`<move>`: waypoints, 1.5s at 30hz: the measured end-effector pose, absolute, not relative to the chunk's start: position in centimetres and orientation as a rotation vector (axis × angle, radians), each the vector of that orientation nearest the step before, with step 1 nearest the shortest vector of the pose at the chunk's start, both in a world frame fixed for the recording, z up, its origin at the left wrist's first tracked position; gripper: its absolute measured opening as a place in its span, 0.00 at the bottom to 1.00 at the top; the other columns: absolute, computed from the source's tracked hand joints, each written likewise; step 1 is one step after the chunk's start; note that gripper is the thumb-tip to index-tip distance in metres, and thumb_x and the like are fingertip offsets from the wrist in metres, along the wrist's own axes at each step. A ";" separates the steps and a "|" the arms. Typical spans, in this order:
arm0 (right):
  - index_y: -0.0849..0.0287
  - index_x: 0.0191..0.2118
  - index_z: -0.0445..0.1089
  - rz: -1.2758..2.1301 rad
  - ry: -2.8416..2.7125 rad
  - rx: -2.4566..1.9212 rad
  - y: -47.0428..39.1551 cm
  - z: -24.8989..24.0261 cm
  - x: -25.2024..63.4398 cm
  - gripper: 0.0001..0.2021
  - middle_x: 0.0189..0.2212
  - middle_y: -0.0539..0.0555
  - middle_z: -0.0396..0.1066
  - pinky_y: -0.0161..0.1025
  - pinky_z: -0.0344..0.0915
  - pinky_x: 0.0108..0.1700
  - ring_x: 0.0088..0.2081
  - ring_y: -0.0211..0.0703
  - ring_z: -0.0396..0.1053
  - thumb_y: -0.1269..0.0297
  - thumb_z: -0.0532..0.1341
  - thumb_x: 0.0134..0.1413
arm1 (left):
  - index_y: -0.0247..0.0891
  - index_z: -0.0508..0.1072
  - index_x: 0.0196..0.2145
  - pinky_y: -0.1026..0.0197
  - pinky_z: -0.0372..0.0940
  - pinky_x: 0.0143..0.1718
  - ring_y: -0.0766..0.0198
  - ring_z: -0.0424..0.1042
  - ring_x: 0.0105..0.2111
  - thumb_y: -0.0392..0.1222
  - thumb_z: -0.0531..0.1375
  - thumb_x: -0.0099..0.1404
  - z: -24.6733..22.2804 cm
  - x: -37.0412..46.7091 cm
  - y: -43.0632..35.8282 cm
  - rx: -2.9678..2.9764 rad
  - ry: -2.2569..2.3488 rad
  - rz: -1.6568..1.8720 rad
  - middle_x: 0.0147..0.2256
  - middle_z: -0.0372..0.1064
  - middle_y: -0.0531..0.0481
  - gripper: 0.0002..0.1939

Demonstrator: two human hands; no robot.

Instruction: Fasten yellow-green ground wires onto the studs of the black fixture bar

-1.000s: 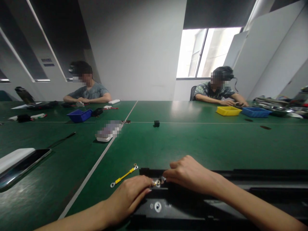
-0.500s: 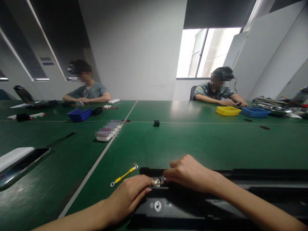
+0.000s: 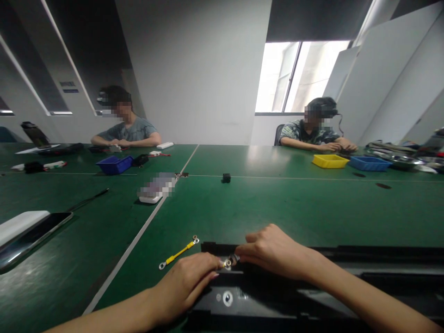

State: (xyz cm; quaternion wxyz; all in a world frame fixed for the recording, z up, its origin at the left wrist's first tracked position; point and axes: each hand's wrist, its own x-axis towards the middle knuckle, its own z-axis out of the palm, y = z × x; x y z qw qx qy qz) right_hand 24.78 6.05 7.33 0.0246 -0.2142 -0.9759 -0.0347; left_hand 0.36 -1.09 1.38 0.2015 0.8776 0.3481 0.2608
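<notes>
At the left end of a black channel (image 3: 208, 303), your left hand (image 3: 189, 277) has its grip closed on a ring terminal (image 3: 228, 263), eye pointing toward your right hand (image 3: 274, 249), pinched closed just beyond, anything within that grip hidden.

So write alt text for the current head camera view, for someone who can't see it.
A left hand and a right hand work at small metal ring fittings on a long black housing, on a green table. A yellow cable with ring ends lies beside the left hand. Two people sit opposite, near blue bins and a yellow bin.
</notes>
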 end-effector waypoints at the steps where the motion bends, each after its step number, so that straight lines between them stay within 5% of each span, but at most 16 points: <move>1: 0.56 0.33 0.70 -0.104 -3.023 -0.659 6.0 7.3 24.8 0.14 0.22 0.48 0.67 0.36 0.36 0.23 0.19 0.33 0.50 0.60 0.52 0.66 | 0.40 0.64 0.51 0.60 0.64 0.49 0.59 0.70 0.45 0.35 0.48 0.73 1.4 0.4 -1.1 2.450 0.968 0.736 0.46 0.70 0.47 0.12; 45: 0.57 0.32 0.70 -0.137 -2.975 -0.770 4.4 6.7 24.2 0.08 0.22 0.48 0.69 0.38 0.35 0.22 0.18 0.34 0.56 0.67 0.56 0.62 | 0.37 0.66 0.50 0.58 0.66 0.49 0.58 0.71 0.44 0.36 0.47 0.73 1.9 0.6 -1.3 2.473 0.977 0.739 0.44 0.71 0.44 0.13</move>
